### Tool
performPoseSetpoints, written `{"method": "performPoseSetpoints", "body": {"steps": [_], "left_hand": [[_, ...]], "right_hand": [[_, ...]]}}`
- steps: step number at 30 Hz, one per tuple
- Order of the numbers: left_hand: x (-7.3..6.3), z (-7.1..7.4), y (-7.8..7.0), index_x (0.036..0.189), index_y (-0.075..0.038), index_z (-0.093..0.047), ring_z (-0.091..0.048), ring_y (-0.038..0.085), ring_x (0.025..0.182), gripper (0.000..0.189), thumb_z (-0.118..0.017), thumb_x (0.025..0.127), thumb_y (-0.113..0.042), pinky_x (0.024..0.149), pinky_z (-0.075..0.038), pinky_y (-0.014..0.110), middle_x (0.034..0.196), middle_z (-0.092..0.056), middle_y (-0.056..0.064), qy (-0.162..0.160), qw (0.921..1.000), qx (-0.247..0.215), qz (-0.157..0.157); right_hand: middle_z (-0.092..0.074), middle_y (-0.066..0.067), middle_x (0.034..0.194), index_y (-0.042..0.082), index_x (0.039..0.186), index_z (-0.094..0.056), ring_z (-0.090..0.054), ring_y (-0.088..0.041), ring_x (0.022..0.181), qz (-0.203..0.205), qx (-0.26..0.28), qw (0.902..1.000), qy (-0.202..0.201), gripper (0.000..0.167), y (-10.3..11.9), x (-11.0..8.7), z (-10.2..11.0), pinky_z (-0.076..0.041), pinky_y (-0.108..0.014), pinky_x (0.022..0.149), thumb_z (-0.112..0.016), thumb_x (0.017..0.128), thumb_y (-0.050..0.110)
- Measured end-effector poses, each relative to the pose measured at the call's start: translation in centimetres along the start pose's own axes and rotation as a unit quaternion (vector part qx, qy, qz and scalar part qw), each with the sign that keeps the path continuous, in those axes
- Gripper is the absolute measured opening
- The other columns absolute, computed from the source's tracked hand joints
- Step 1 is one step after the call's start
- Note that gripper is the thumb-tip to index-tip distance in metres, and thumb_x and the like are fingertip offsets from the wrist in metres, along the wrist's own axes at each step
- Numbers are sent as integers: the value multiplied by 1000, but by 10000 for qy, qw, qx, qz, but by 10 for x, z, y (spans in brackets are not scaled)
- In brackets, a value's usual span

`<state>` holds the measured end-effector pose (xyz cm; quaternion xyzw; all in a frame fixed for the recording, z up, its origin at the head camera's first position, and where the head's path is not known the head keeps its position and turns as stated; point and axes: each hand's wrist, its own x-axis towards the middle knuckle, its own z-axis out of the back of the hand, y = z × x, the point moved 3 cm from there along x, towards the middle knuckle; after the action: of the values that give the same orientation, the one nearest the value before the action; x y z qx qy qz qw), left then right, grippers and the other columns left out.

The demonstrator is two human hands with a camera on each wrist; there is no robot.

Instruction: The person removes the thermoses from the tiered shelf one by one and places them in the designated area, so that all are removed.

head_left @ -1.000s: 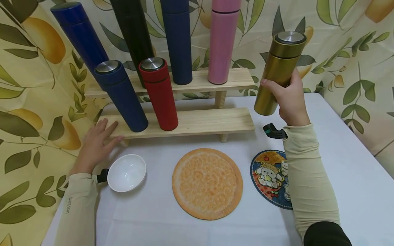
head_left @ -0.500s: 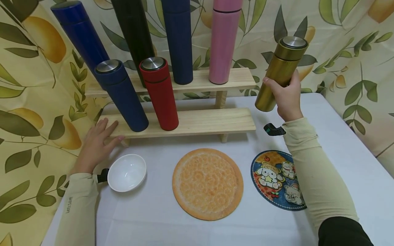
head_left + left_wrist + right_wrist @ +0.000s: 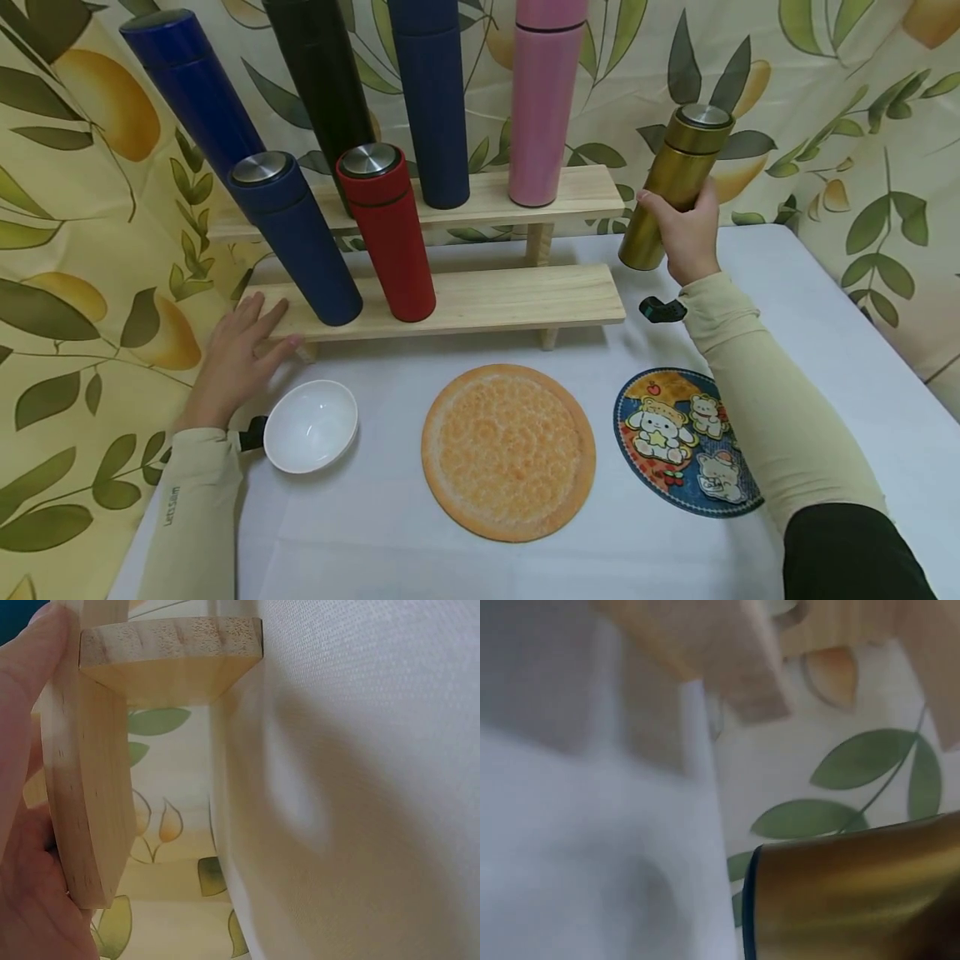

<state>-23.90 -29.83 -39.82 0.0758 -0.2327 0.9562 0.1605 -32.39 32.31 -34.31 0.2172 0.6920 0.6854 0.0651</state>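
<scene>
My right hand [image 3: 686, 237] grips a gold vacuum flask [image 3: 678, 179] with a silver-topped lid, thumb across its near side. The flask tilts in the air beyond the right end of the two-tier wooden rack [image 3: 517, 300]; its lower end shows in the right wrist view [image 3: 840, 900]. My left hand [image 3: 236, 358] rests on the left end of the rack's lower shelf, fingers spread, thumb by the front edge. On that shelf stand a blue flask [image 3: 300, 242] and a red flask [image 3: 390, 237]. Taller flasks in blue [image 3: 198, 92], black [image 3: 326, 92], navy [image 3: 431, 108] and pink [image 3: 547, 108] occupy the upper shelf.
A white bowl [image 3: 311, 427] sits near my left wrist. In front of the rack lies a round bread-patterned mat [image 3: 508, 454], and a round cartoon mat [image 3: 675, 442] lies partly under my right forearm. A leaf-print cloth [image 3: 825, 167] hangs behind the white table [image 3: 352, 533].
My right hand has carried the gold flask a little farther from me and slightly left, and its lid appears lower. More of the cartoon mat shows. My left hand stays on the shelf.
</scene>
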Motion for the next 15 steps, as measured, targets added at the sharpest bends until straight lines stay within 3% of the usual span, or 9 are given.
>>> {"method": "performPoseSetpoints", "body": {"steps": [6, 15], "left_hand": [[-1, -2, 1, 161, -3, -46, -14, 46, 161, 72, -62, 108, -48, 130, -2, 61, 170, -24, 32, -36, 10000, -20, -12], [-1, -2, 2, 163, -5, -45, -11, 43, 162, 73, -62, 107, -49, 130, -1, 59, 172, -22, 30, -4, 10000, -11, 69]], "right_hand": [[-49, -2, 139, 18, 154, -40, -49, -21, 129, 0, 32, 10000, 9, 75, -6, 9, -1, -35, -42, 119, -82, 92, 18], [-45, -3, 141, 16, 157, -32, -47, -20, 132, -230, 371, 9990, 104, 80, -11, 20, -8, -35, -37, 119, -78, 92, 5]]}}
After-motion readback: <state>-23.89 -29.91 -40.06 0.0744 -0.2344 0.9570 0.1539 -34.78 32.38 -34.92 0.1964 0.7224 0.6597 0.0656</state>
